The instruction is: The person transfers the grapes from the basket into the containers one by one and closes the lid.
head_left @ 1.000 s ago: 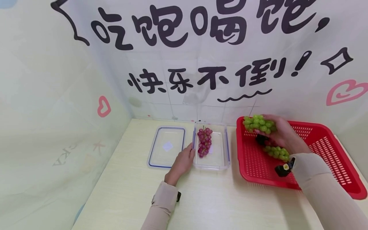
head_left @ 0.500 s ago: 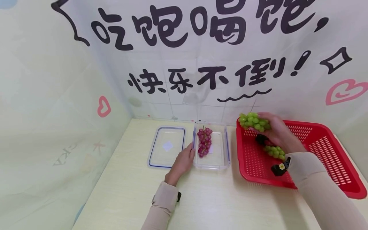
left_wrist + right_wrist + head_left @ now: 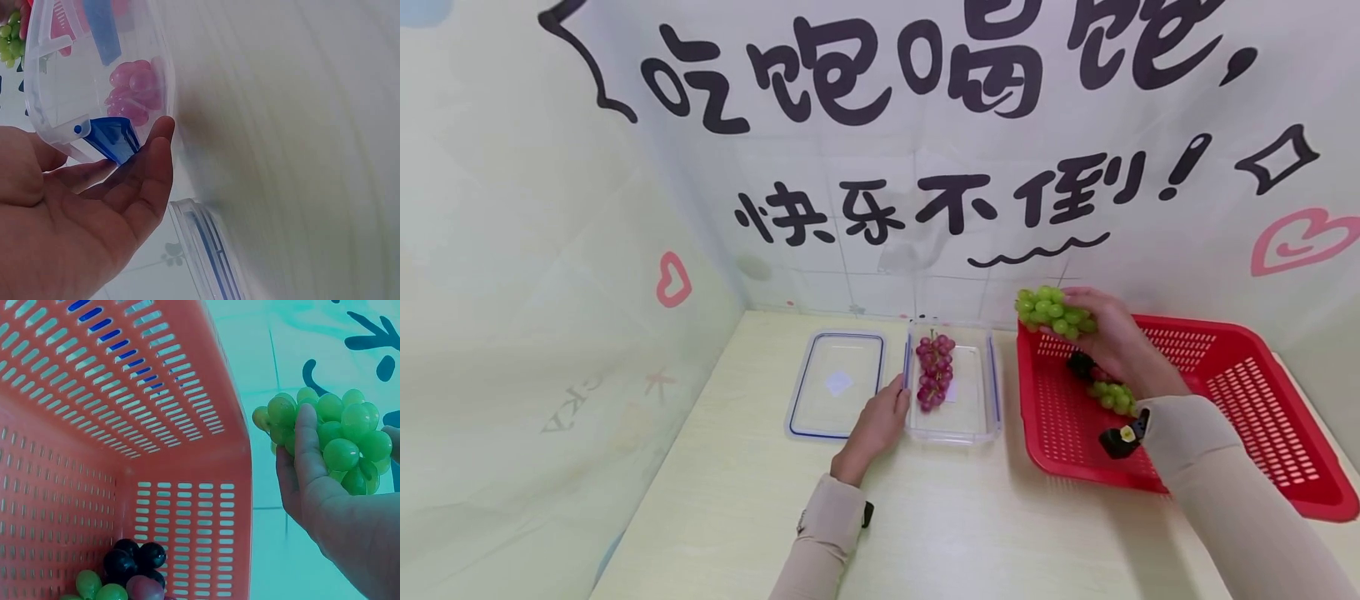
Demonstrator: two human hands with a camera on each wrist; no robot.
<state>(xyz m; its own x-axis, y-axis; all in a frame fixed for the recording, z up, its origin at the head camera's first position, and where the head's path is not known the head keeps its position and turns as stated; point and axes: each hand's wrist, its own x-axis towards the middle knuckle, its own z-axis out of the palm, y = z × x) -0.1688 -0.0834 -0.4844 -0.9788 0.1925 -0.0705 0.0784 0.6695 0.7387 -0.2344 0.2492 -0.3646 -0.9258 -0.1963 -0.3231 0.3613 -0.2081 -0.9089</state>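
A bunch of green grapes (image 3: 1051,312) is held in my right hand (image 3: 1116,337), up over the left back rim of the red basket (image 3: 1037,408). The right wrist view shows the fingers (image 3: 307,447) curled against those grapes. My left hand (image 3: 877,421) rests at the left side of a clear plastic food container (image 3: 973,429). In the left wrist view its fingers (image 3: 153,181) touch the container's blue latch (image 3: 115,139). Inside the container lies a bunch of red grapes (image 3: 935,372), along the left half.
Left of the container, a clear lid (image 3: 835,387) with a blue seal lies flat on the pale table (image 3: 715,500). More green grapes (image 3: 1112,397) and some black grapes (image 3: 122,562) lie in the basket. A printed cloth wall (image 3: 880,283) stands behind.
My right hand has moved left and slightly up with the green grapes, from inside the basket's back corner to its rim. The left hand and container have stayed put.
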